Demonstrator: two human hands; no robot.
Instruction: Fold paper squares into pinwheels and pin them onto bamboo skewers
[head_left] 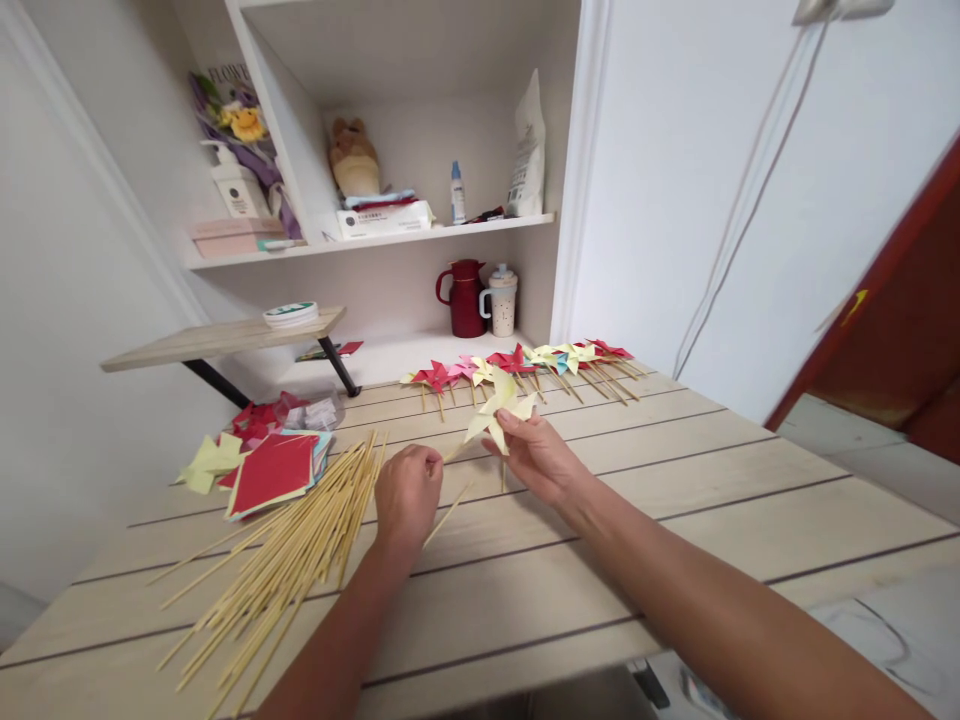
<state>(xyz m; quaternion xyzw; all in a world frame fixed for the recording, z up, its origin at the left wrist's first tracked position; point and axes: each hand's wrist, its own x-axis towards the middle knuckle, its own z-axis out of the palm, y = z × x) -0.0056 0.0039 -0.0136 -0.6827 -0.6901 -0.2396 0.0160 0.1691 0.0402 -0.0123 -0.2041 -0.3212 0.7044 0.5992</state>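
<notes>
The right hand pinches a pale yellow paper pinwheel by its centre, lifted off the counter so the blades stay uncrushed. The left hand is closed around a thin bamboo stick, its upper end aimed at the pinwheel's back. Left of that hand lies a fan of spare sticks within easy reach; beyond both hands, finished pinwheels sit in a row.

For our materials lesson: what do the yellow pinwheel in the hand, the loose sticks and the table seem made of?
Yellow pinwheel: matte paper, by its sharp folds. Sticks: probably bamboo or pale wood, thin and straight. Table: pale wood-look planks with visible grain, possibly laminate.
</notes>
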